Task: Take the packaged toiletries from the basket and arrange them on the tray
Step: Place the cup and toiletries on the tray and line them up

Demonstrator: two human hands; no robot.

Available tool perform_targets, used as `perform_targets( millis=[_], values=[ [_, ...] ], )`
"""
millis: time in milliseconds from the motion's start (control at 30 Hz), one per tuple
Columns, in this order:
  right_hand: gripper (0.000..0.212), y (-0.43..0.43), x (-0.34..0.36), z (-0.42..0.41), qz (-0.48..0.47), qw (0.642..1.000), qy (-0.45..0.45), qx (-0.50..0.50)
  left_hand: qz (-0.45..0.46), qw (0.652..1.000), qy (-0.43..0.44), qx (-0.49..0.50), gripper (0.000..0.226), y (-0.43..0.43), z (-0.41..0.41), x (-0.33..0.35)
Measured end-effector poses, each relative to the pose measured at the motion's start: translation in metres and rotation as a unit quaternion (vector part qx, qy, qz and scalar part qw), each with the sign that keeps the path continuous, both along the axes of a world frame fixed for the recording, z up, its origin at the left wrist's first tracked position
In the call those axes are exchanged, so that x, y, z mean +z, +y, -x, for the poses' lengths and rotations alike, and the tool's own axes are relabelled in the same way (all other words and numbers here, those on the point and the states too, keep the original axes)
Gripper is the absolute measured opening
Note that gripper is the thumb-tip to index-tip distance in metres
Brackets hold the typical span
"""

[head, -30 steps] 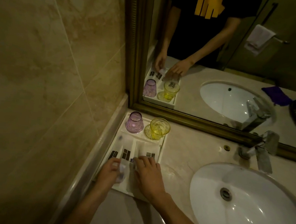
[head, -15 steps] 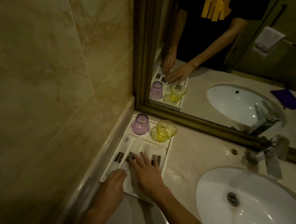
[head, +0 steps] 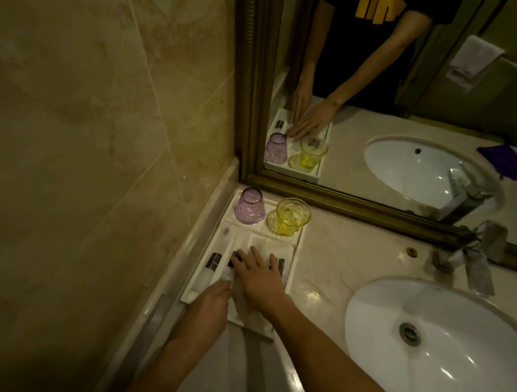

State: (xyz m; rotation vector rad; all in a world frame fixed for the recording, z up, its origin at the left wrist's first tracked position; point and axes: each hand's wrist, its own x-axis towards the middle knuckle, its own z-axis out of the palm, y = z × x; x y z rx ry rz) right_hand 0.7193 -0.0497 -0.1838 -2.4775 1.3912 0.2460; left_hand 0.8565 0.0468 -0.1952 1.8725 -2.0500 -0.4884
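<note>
Now that the left hand [head: 208, 301] has slid up beside the flat, open right hand [head: 261, 278], both seemingly press white packaged toiletries [head: 271, 247] into the white rectangular tray [head: 297, 243], nearly arranged.

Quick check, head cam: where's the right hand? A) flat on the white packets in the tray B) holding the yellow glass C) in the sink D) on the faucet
A: the right hand lies palm-down with fingers spread over the white packets in the tray, short of the yellow glass.
</note>
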Motion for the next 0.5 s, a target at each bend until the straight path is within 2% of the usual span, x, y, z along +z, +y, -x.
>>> perform_targets(
  millis=[67, 167, 300, 400, 500],
  values=[
    [0.057, 0.004, 0.003, 0.007, 0.033, 0.997, -0.047, -0.049, 0.036, 0.998, -0.038, -0.03, 0.036, -0.008, -0.005, -0.007],
    [0.045, 0.012, 0.001, 0.025, 0.068, 0.99, -0.072, -0.098, 0.018, 0.997, -0.068, -0.025, 0.043, -0.013, -0.006, -0.004],
    [0.043, 0.02, -0.011, 0.039, 0.051, 0.992, -0.059, -0.094, -0.023, 0.996, -0.084, 0.005, 0.022, -0.015, -0.004, 0.012],
    [0.043, 0.023, -0.011, 0.037, 0.052, 0.99, -0.077, -0.111, 0.024, 0.997, -0.071, -0.03, 0.018, -0.018, 0.001, 0.013],
    [0.041, 0.024, -0.008, 0.039, 0.045, 0.979, -0.121, -0.158, 0.011, 0.997, -0.048, -0.052, 0.04, -0.021, 0.018, 0.014]
  ],
)
